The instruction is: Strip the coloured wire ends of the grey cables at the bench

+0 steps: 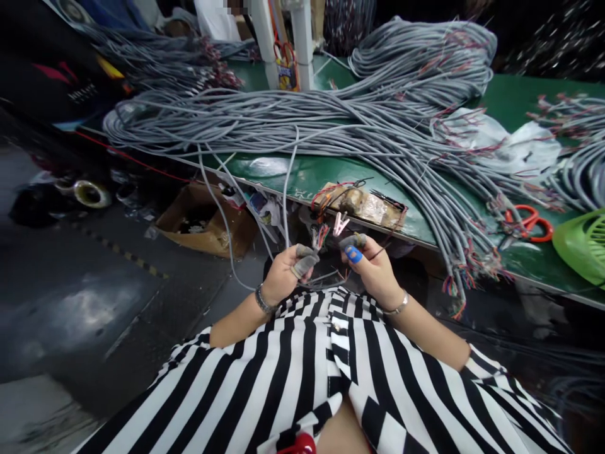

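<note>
Splaying: thin red and green wires (323, 235)

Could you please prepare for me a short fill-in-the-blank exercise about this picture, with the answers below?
1. The right hand wears something ____ on its thumb.
2. Thin coloured wires stick up beside the fingers of the ____ hand.
3. The piled cables on the table are ____.
4. The shirt has black and white ____.

Missing words: blue; left; gray; stripes.
</note>
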Motion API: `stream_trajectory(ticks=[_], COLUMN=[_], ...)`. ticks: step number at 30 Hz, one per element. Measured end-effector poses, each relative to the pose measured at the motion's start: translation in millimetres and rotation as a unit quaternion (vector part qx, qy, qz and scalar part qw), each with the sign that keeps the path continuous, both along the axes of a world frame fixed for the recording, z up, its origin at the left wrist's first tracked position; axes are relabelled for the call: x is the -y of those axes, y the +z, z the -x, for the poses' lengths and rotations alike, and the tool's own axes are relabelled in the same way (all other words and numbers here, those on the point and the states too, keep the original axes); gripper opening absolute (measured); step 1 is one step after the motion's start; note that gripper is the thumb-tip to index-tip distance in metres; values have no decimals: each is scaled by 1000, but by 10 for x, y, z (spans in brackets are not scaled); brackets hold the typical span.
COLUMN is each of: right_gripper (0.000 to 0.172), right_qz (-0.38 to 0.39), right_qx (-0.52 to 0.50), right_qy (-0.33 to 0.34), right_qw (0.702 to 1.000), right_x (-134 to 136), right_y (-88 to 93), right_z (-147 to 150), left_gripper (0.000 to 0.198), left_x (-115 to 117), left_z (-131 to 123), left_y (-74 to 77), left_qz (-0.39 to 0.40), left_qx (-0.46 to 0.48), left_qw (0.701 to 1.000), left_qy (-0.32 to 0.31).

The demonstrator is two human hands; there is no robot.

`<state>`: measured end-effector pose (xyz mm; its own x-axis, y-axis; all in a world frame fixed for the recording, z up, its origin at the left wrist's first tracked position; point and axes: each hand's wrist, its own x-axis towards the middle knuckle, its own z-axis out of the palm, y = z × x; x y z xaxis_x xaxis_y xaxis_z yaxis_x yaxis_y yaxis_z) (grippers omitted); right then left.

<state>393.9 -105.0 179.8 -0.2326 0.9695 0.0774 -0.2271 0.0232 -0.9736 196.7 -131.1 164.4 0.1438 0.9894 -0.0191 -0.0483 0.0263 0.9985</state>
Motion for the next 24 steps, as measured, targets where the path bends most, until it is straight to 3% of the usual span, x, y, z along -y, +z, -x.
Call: stream_trajectory(ticks=[3,6,8,13,19,24], right_gripper=[50,72,66,39,28,33], right_qz=[3,4,7,51,91,214], right_qx=[19,20,-7,-49,-82,-126], right_qy=[85,188,213,195,199,241], right_qw=[996,982,977,978,972,938], right_x=[-50,-103,-130,-157,-108,-83], right_y=[13,50,81,87,-35,-115], right_z=[87,198,265,347,350,318], left_gripper=[34,39,42,44,42,45], left_x=[-14,-16,-18,-27,-48,-91], left_z=[66,133,177,268,258,234], left_y=[19,3,-18,-59,-106,-154], left_qz=[35,58,74,102,96,79], left_qx=[95,120,120,118,149,105], left_qw=[994,987,985,981,973,973], left_qy=[-39,-85,-98,-113,-150,-191])
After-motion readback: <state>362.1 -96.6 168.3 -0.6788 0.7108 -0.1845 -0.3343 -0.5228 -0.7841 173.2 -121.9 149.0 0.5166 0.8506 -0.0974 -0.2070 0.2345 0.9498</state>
